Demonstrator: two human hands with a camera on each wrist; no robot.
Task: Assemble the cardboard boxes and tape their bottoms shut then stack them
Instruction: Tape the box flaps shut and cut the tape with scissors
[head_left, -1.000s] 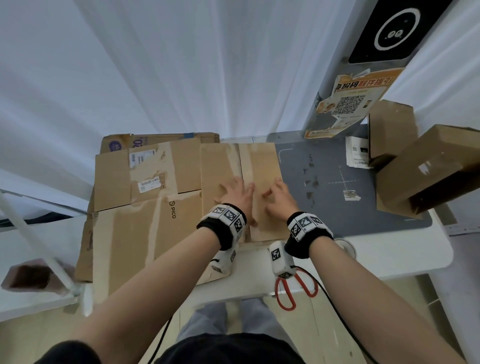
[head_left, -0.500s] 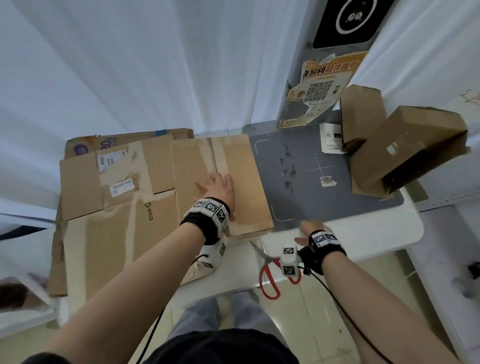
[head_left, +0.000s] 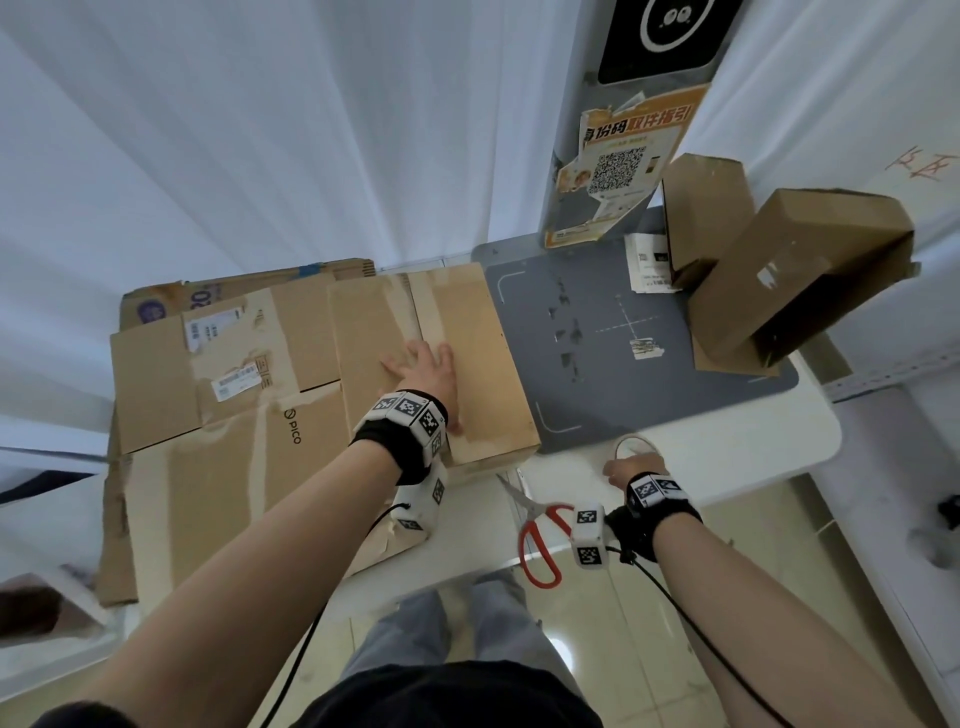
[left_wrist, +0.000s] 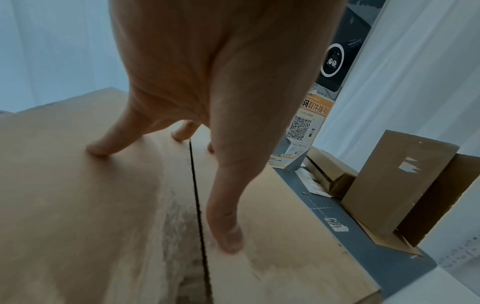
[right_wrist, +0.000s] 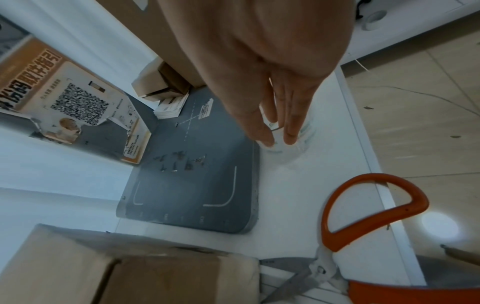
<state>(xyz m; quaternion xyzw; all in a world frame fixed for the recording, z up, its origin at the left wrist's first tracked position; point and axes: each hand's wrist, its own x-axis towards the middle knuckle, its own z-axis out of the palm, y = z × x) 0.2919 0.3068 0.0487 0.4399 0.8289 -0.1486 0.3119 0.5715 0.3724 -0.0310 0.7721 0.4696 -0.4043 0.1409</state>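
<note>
Head view shows the flattened cartons (head_left: 218, 415) at 9 o'clock, then the left hand (head_left: 423, 371) pressing with straight fingers on the box (head_left: 467, 374) at centre. At 4 o'clock the right hand (head_left: 631, 467), fingers straight, reaches over the tape roll (head_left: 631, 446), beside the scissors (head_left: 540, 540).

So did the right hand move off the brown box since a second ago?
Yes. The right hand left the brown cardboard box and moved toward the person, to the clear tape roll by the grey mat's near edge.
</note>
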